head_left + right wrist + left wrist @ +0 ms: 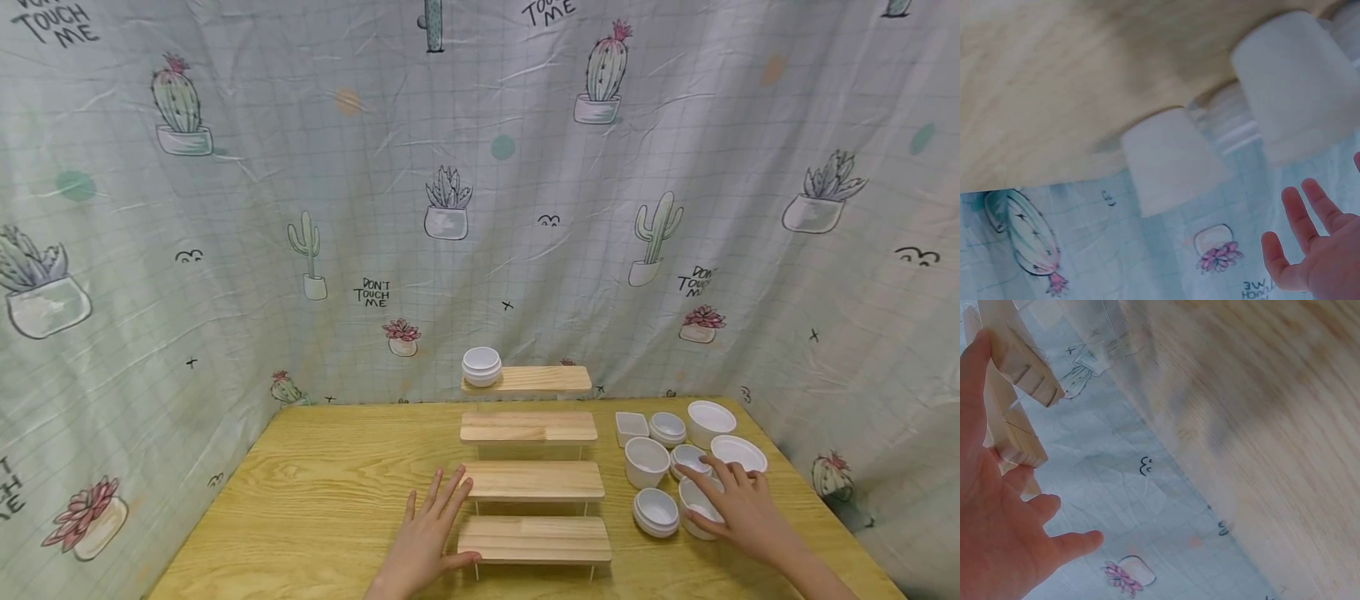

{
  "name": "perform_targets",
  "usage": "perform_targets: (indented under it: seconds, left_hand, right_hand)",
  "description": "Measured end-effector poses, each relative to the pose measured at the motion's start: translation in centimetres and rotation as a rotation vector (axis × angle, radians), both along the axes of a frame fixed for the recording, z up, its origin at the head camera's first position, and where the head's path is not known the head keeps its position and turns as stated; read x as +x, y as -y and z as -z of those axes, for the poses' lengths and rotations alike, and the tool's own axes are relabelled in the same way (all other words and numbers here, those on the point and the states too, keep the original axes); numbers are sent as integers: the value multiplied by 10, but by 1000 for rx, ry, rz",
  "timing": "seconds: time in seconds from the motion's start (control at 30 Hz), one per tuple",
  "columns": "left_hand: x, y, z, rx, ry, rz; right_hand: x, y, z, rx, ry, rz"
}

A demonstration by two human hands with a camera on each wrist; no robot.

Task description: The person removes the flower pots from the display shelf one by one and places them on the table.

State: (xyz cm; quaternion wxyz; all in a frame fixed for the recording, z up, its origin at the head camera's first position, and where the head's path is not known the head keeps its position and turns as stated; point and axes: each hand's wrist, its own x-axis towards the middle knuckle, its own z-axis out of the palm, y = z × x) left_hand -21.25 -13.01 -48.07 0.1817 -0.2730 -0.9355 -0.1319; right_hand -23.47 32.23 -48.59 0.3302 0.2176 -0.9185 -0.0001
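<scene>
A wooden stepped shelf (532,479) with several boards stands in the middle of the table. At its left end my left hand (427,537) rests with fingers extended, touching the lower boards; the left wrist view shows its fingers against the board ends (1019,434). One white round jar (482,367) sits at the left of the top board. Over a group of white containers on the right, my right hand (742,508) is spread, partly covering a white cup (697,497) and close to a small jar (688,458). In the right wrist view its fingers (1300,215) look apart and hold nothing.
Around the right hand stand a square container (632,428), a ribbed cup (647,462), a low jar (656,512) and wide cups (711,423). A cactus-print curtain (480,275) borders the yellow wood-grain table (337,475) at the back and sides.
</scene>
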Motion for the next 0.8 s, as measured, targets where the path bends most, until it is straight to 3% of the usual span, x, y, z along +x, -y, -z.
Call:
perform_targets:
  seconds: [0.27, 0.8]
  left_hand:
    - [1, 1, -1, -6, 27, -14]
    - [2, 0, -2, 5, 12, -3]
  right_hand:
    - [0, 20, -20, -28, 38, -3]
    - [-1, 56, -52, -40, -8, -133]
